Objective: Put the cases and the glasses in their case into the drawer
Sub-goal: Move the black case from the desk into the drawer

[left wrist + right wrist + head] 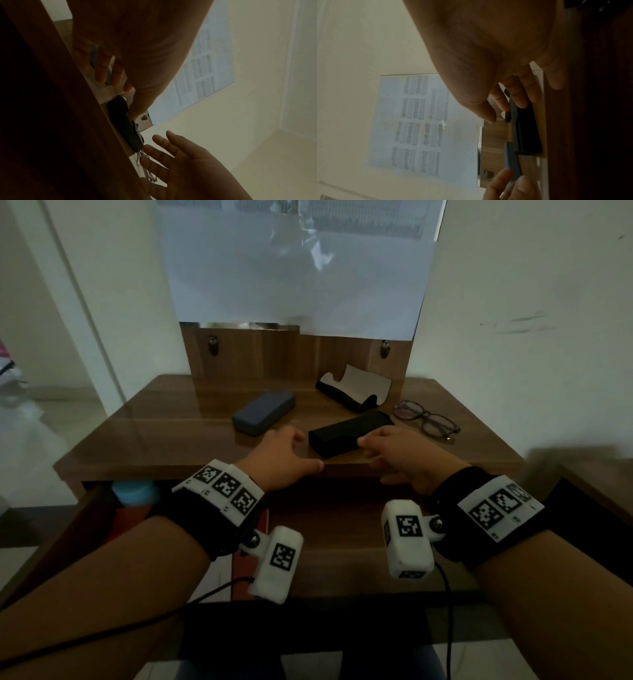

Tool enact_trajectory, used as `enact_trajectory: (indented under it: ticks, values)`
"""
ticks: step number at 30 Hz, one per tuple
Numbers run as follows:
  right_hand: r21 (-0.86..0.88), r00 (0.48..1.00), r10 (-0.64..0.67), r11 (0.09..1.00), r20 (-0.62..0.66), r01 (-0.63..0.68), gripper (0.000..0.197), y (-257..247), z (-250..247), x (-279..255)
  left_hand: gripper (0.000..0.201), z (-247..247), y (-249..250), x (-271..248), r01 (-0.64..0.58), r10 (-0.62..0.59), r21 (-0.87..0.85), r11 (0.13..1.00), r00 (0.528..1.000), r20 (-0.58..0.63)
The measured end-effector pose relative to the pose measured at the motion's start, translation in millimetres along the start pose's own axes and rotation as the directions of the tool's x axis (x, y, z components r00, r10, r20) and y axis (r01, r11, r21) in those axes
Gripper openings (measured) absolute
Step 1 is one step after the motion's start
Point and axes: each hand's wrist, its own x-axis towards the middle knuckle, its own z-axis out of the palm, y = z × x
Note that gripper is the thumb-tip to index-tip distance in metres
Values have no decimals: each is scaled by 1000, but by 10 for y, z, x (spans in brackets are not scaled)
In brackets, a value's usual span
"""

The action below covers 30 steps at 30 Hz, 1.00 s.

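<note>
Black glasses case lay closed on the wooden desk, its near end between both sets of fingers. Right hand reached it with loosely spread fingers, gripping nothing; left hand hovered relaxed just beside it. Beyond the fingertips lay the blue case, opened case and glasses.
</note>
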Motion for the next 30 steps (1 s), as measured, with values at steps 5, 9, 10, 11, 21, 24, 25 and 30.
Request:
enact_trajectory:
  ticks: [5, 9, 10, 11, 21, 24, 25, 30]
  values:
    - [70, 984, -29, 997, -173, 42, 36, -174, -221, 487, 77, -118, 148, 495, 56, -55, -22, 998, 998, 15]
    - [90, 968, -33, 994, -249, 57, 36, -111, -252, 592, 81, -76, 148, 541, 51, -51, -11, 999, 997, 53]
    - [110, 959, -27, 992, -283, 61, 37, -89, -264, 667, 83, -60, 150, 578, 47, -46, -7, 999, 997, 60]
    - [28, 957, -26, 999, -288, 36, 39, -58, -285, 787, 86, -43, 157, 632, 49, -49, -1, 999, 996, 74]
    - [252, 960, 70, 968, -270, 0, 37, 101, -273, 1026, 66, 26, 169, 756, -1, -2, 18, 1000, 993, 117]
    - [134, 966, 66, 990, -249, -33, 33, 73, -288, 993, 63, 30, 164, 733, -1, 0, 3, 1000, 995, 104]
    - [115, 969, 55, 993, -242, -27, 33, 80, -289, 982, 62, 32, 160, 721, -5, 4, 4, 1000, 995, 101]
    - [140, 970, 42, 990, -241, -8, 35, 82, -313, 802, 55, -8, 140, 642, -23, 25, -18, 1000, 994, 110]
